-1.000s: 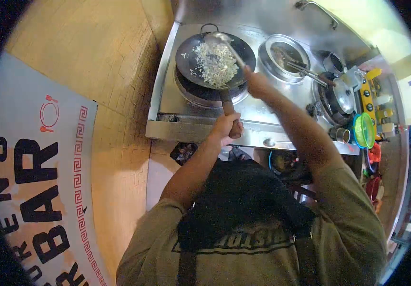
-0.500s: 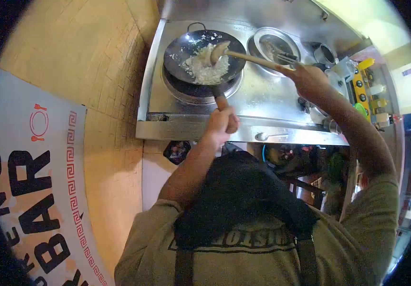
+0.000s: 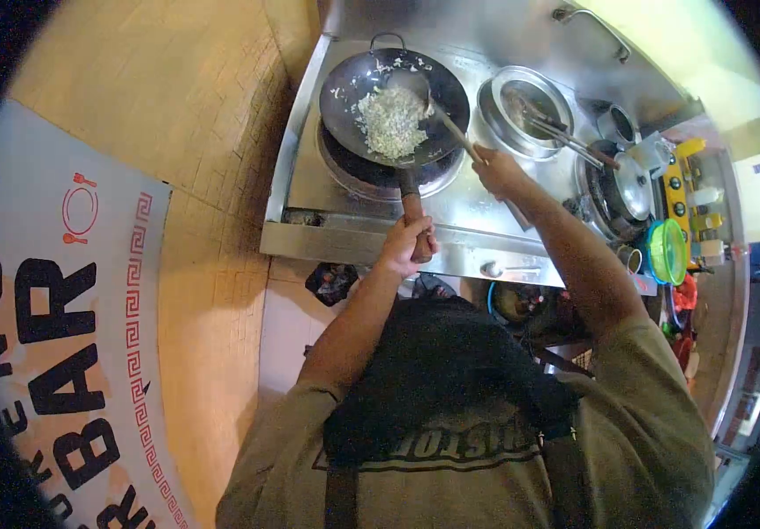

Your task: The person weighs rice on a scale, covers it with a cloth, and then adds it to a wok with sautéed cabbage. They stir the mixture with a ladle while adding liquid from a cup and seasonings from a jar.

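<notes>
A dark wok (image 3: pixel 443 93) tilts over the left burner ring. Inside it lies a heap of white rice (image 3: pixel 395 123), with grains stuck along the far wall. My left hand (image 3: pixel 409 242) is wrapped round the wok's wooden handle (image 3: pixel 412 210) near the front edge of the stove. To the right, my right hand (image 3: pixel 496 171) grips the long handle of a wok ladle (image 3: pixel 450 126). The ladle's rounded head rests at the rice in the far part of the wok, partly hidden by shadow.
A metal pot (image 3: pixel 493 113) with tongs across it stands right of the wok. Farther right are a lidded pan (image 3: pixel 634 189), green baskets (image 3: pixel 669 251) and bottles. A spoon (image 3: pixel 493 268) lies on the stove's front ledge. A printed banner (image 3: pixel 80 309) hangs at left.
My right hand has come lower and nearer to the wok, and the ladle's head now lies in the rice rather than raised above it. The view has shifted slightly.
</notes>
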### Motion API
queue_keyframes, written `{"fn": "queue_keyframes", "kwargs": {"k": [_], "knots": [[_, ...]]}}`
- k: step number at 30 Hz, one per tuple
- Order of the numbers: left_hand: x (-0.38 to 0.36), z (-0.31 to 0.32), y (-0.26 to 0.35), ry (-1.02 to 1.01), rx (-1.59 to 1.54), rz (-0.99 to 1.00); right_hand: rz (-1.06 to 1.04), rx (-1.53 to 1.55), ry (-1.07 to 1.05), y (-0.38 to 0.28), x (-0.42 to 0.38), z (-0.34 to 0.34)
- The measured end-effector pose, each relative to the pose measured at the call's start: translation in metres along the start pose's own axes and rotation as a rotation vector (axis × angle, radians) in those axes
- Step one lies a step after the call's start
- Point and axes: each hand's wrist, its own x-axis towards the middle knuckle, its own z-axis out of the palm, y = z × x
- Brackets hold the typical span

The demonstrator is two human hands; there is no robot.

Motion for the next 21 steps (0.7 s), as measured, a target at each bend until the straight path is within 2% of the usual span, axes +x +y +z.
{"fn": "queue_keyframes", "kwargs": {"k": [1, 4, 5, 8, 10, 13, 16, 17, 20, 21], "knots": [[-0.003, -0.004, -0.001, 0.013, 0.005, -0.008, -0.188, -0.039, 0.030, 0.029, 0.009, 0.010], [-0.001, -0.015, -0.014, 0.056, 0.010, -0.019, -0.315, -0.269, 0.192, 0.069, 0.015, 0.049], [-0.004, -0.012, -0.013, 0.074, 0.050, -0.011, -0.278, -0.333, 0.201, 0.060, 0.017, 0.047], [-0.004, -0.001, 0.003, 0.055, 0.056, 0.052, -0.119, 0.067, -0.113, 0.013, -0.018, -0.005], [0.002, -0.008, -0.003, 0.034, 0.047, 0.059, -0.083, -0.077, -0.095, 0.022, -0.003, 0.006], [0.013, -0.015, -0.009, 0.036, 0.203, 0.034, 0.019, -0.223, -0.072, 0.018, 0.003, 0.017], [0.007, -0.011, -0.007, 0.068, 0.099, 0.043, -0.287, -0.347, -0.224, 0.056, 0.036, -0.006], [0.008, -0.014, -0.008, 0.070, 0.090, 0.052, 0.066, -0.127, -0.291, 0.035, 0.008, -0.016], [0.021, -0.020, -0.015, 0.076, 0.190, 0.043, 0.084, -0.248, -0.013, 0.042, 0.013, 0.008], [0.028, -0.012, -0.005, 0.057, 0.188, 0.084, 0.077, -0.207, -0.009, 0.037, 0.026, 0.002]]}}
